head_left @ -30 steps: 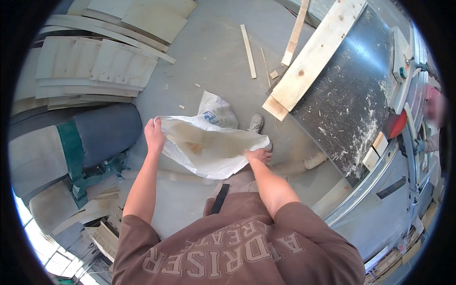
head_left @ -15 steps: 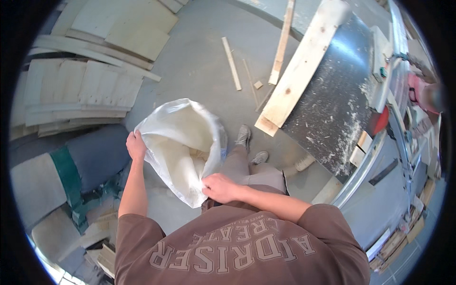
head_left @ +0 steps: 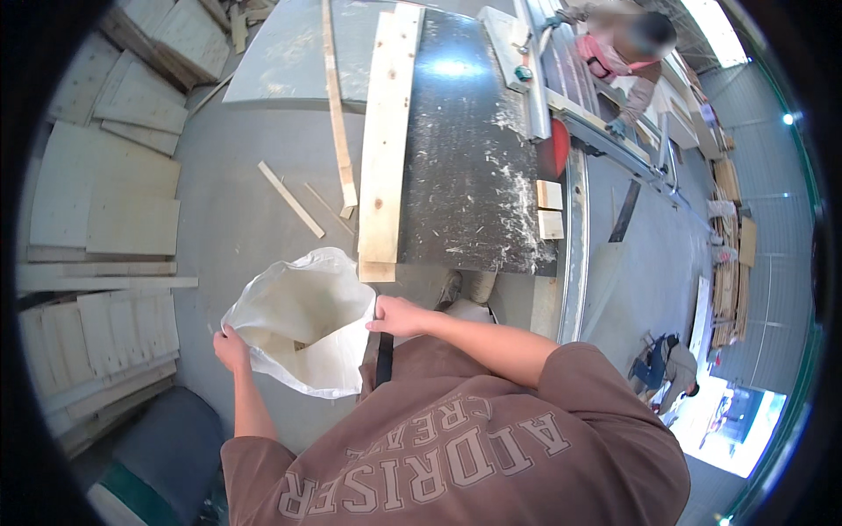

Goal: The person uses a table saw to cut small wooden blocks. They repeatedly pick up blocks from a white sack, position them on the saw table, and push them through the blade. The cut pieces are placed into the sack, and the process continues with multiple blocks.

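Note:
A large white woven sack (head_left: pixel 338 355) hangs with its mouth spread wide in front of me. My left hand (head_left: pixel 231 349) is closed round the left side of its rim. On the right side, my right hand (head_left: pixel 396 316) grips the rim close to my body. Inside the sack a few small pale wood pieces (head_left: pixel 301 345) show low down; the rest of the inside is in shade. Just beyond the sack, a long pale board (head_left: pixel 386 149) lies along the edge of a dark machine table (head_left: pixel 465 175), its near end sticking out past the table.
Sawdust and two small wood blocks (head_left: pixel 550 210) lie on the table, near a red guard (head_left: pixel 560 147). A co-worker (head_left: pixel 614 61) stands across the machine; another person (head_left: pixel 671 368) bends farther right. Stacked panels (head_left: pixel 114 193) line the left. A thin strip (head_left: pixel 291 200) lies on the floor.
My view has turned to the right, bringing both people and the far wall into sight. The sack stays in both hands; its mouth now faces me more openly.

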{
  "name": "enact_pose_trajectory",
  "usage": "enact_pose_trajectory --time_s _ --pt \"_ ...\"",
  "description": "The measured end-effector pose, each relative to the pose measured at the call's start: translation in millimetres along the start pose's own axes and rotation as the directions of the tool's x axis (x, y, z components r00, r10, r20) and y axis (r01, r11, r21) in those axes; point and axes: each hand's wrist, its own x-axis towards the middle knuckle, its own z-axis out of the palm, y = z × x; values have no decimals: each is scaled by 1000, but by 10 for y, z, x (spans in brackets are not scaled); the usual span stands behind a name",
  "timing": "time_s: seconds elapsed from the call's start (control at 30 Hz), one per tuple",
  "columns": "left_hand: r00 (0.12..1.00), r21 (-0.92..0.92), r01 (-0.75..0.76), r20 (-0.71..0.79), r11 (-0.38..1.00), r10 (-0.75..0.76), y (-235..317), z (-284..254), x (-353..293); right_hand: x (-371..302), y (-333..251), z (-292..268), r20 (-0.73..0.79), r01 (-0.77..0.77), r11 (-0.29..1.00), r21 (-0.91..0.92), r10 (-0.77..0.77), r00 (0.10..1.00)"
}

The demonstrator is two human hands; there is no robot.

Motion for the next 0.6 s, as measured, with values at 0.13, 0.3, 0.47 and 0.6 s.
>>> enact_pose_trajectory --time_s 0.13,0.3,0.47,0.6 --pt "998 88 43 44 995 -47 475 -19 -239 -299 498 -381 -359 89 995 36 -70 931" --pt "948 311 -188 -191 932 255 1117 112 -790 -824 1491 -1113 -523 -203 971 130 241 818" --pt "808 153 -523 -222 838 545 1903 444 -1503 -1241 2280 -1862 -826 -470 876 108 342 448" --pt "749 -166 -659 -55 734 660 2618 791 -2203 -1207 3034 -2399 -885 -618 769 166 393 251"
